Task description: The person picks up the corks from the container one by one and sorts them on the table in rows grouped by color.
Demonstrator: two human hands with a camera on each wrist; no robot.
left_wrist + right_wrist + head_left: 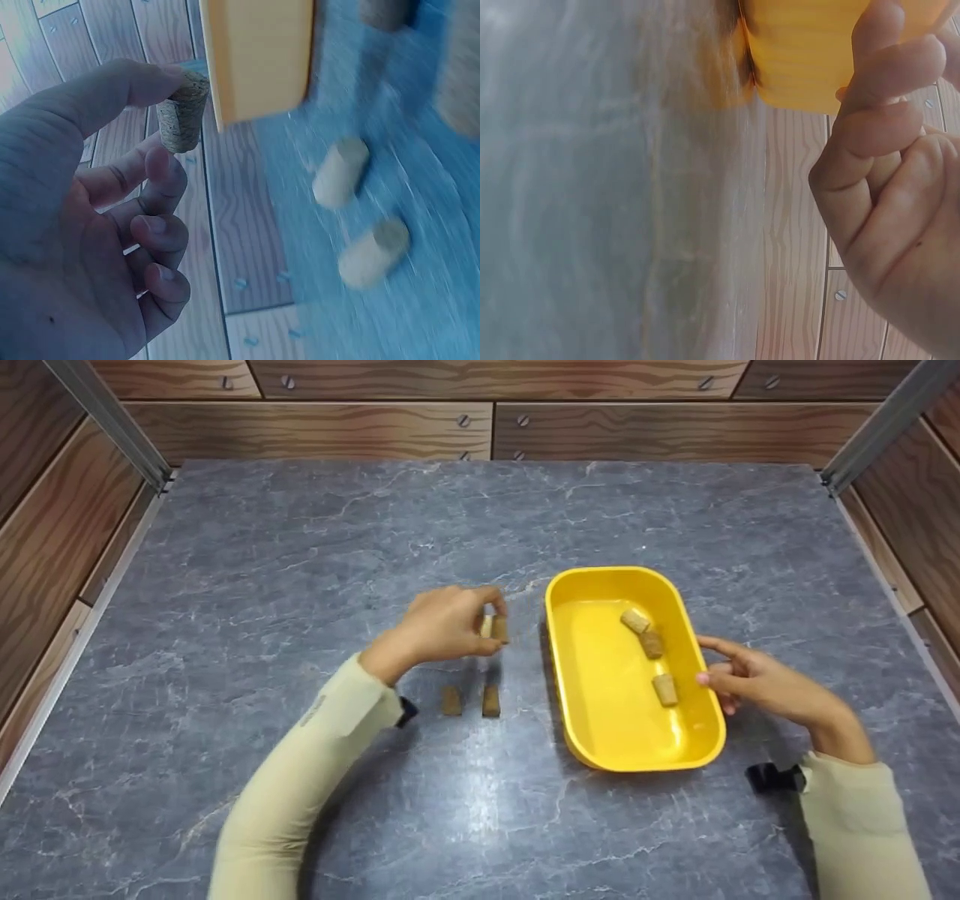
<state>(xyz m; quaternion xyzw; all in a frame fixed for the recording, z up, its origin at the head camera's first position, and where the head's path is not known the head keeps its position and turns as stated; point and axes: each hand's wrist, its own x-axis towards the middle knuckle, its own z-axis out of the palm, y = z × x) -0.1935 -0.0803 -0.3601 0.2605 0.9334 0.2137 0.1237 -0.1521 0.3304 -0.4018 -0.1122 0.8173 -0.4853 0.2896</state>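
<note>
Thumb and index finger of my left hand (448,624) pinch a small tapered cork (184,116), raised above the table left of the yellow tray (592,757). The other left fingers curl loosely beneath it. Two more corks, one nearer the arm (451,700) and one beside it (490,700), stand on the table just below that hand in the head view. Three corks lie in the tray along its right side, one of them near the front (665,690). My right hand (772,682) grips the tray's right side, thumb at the rim and fingers against the outer wall.
A grey marbled tabletop (337,525) lies under everything. Wood-patterned panels (360,427) close off the back and sides, with metal posts (120,427) at the back corners. Further blurred cork shapes (461,75) show at the left wrist view's upper right.
</note>
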